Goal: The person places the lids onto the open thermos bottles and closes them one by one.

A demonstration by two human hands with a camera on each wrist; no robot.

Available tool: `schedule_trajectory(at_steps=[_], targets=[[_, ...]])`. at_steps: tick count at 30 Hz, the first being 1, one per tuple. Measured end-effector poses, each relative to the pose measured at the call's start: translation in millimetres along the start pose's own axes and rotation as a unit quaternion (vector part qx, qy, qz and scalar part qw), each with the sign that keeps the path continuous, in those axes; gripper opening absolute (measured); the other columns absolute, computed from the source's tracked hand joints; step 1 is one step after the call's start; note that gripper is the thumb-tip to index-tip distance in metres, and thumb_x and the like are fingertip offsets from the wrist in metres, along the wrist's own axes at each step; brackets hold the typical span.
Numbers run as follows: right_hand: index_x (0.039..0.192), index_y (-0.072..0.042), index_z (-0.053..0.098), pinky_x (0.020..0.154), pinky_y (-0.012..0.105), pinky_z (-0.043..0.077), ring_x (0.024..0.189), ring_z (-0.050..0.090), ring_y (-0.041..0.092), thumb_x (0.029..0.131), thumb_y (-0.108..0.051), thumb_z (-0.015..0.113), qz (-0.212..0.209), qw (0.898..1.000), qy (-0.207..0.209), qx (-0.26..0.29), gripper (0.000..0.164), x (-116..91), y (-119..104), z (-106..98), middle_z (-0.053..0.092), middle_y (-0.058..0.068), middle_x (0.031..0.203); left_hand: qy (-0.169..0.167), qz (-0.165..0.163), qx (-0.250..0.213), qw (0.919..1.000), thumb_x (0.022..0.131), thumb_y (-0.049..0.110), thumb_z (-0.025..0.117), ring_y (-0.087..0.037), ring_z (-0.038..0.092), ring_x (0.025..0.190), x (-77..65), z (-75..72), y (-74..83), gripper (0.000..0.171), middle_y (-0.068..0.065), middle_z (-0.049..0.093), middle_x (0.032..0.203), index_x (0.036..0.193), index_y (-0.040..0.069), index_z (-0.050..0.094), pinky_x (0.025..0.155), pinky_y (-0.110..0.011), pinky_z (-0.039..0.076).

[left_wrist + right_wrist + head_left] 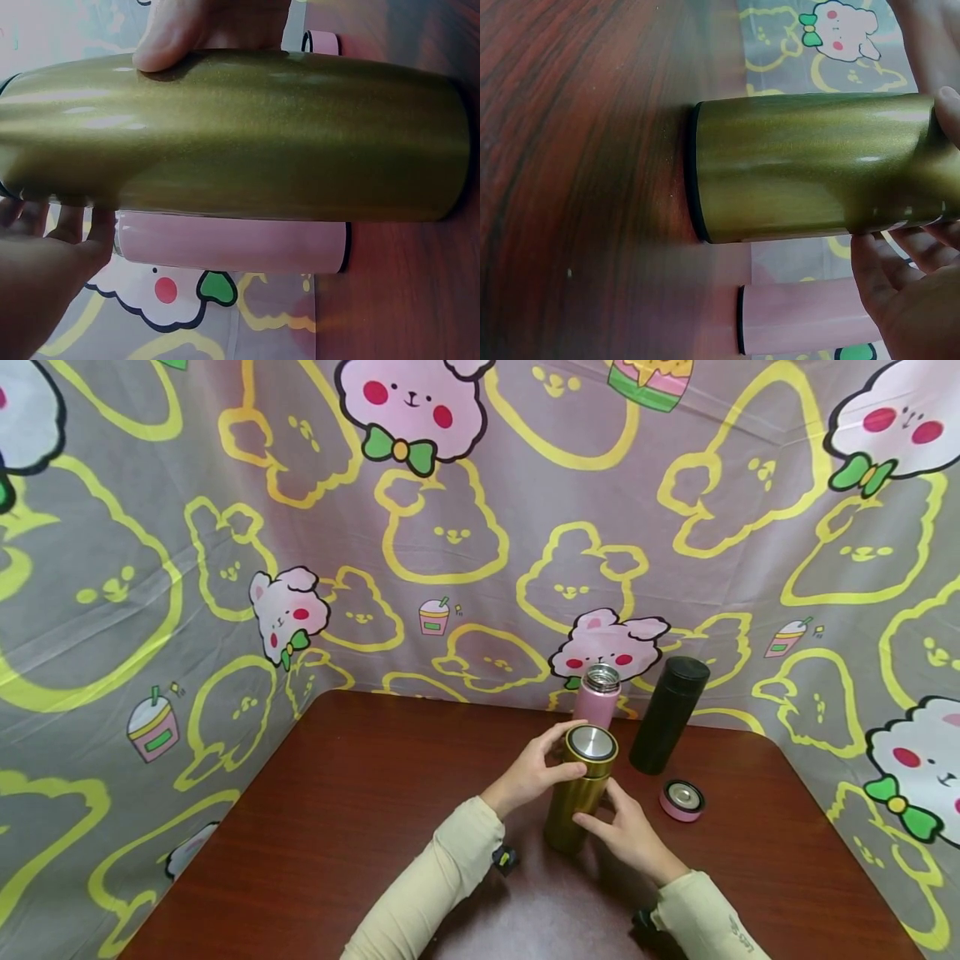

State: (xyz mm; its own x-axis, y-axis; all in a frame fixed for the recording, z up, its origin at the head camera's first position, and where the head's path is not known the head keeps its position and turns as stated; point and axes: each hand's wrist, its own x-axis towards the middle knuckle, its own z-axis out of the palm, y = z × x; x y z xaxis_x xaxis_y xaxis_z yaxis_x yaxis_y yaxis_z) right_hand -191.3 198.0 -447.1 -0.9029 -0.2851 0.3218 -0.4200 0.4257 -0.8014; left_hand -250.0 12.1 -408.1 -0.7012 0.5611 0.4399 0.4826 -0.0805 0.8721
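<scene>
A gold thermos flask (573, 810) with a steel-topped gold lid (592, 745) is upright between both hands, its black-rimmed base at the tabletop. Up at the lid, my left hand (534, 770) grips it with thumb in front and fingers round the far side. Lower down, my right hand (628, 831) holds the flask's body between thumb and fingers. The left wrist view shows the right thumb (161, 56) lying against the gold wall. Just behind stands a pink flask (596, 706) with no lid on, its threaded steel mouth showing.
To the right of the pink flask stands a black flask (670, 714) with its lid on. A pink lid (682, 801) lies inside-up in front of it. The brown table (360, 793) meets a patterned cloth (480, 527) at its back and sides.
</scene>
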Motion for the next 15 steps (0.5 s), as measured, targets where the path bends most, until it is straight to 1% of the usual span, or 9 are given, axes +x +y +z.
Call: schedule_trajectory(at_steps=[4, 6, 8, 11, 15], targets=[[0.126, -0.001, 0.047, 0.086, 0.046, 0.048, 0.106, 0.057, 0.03, 0.081, -0.007, 0.074, -0.002, 1.0, 0.001, -0.002, 0.053, 0.4, -0.3, 0.0, 0.06, 0.015, 0.117, -0.006, 0.012, -0.005, 0.9999, 0.09, 0.03, 0.06, -0.011, 0.049, 0.114, 2.0, 0.0, -1.2, 0.061, -0.015, 0.049, 0.132, 0.142, 0.007, 0.037, 0.097, -0.03, 0.038], [0.127, -0.001, 0.047, 0.086, 0.048, 0.048, 0.106, 0.057, 0.031, 0.081, -0.006, 0.074, -0.001, 1.0, 0.002, 0.001, 0.054, 1.1, 6.5, 1.1, 0.06, 0.016, 0.118, -0.008, 0.015, -0.008, 0.9998, 0.09, 0.03, 0.057, -0.01, 0.049, 0.113, 3.1, 0.7, -1.7, 0.061, -0.016, 0.049, 0.131, 0.142, 0.006, 0.037, 0.098, -0.031, 0.037], [0.127, -0.003, 0.047, 0.086, 0.049, 0.048, 0.106, 0.056, 0.031, 0.081, -0.007, 0.074, -0.002, 1.0, 0.004, 0.001, 0.054, 1.8, 16.0, 2.4, 0.06, 0.016, 0.118, -0.011, 0.016, -0.016, 0.9997, 0.09, 0.027, 0.055, -0.011, 0.048, 0.114, 4.0, 1.4, -2.5, 0.059, -0.016, 0.049, 0.132, 0.142, 0.006, 0.037, 0.099, -0.031, 0.036], [0.128, -0.006, 0.047, 0.086, 0.044, 0.049, 0.106, 0.057, 0.028, 0.081, -0.012, 0.075, -0.009, 1.0, 0.007, 0.0, 0.055, 2.8, 31.9, 4.3, 0.06, 0.012, 0.119, -0.014, 0.016, -0.032, 0.9993, 0.088, 0.021, 0.05, -0.013, 0.047, 0.116, 5.3, 2.3, -4.1, 0.058, -0.017, 0.048, 0.132, 0.142, 0.005, 0.037, 0.101, -0.032, 0.034], [0.127, -0.009, 0.048, 0.085, 0.038, 0.049, 0.105, 0.058, 0.024, 0.081, -0.018, 0.076, -0.023, 1.0, 0.01, -0.006, 0.054, 3.1, 37.5, 4.6, 0.061, 0.008, 0.117, -0.018, 0.019, -0.044, 0.9987, 0.086, 0.02, 0.048, -0.014, 0.045, 0.118, 6.8, 3.3, -6.3, 0.061, -0.018, 0.046, 0.134, 0.143, 0.002, 0.035, 0.101, -0.033, 0.033]])
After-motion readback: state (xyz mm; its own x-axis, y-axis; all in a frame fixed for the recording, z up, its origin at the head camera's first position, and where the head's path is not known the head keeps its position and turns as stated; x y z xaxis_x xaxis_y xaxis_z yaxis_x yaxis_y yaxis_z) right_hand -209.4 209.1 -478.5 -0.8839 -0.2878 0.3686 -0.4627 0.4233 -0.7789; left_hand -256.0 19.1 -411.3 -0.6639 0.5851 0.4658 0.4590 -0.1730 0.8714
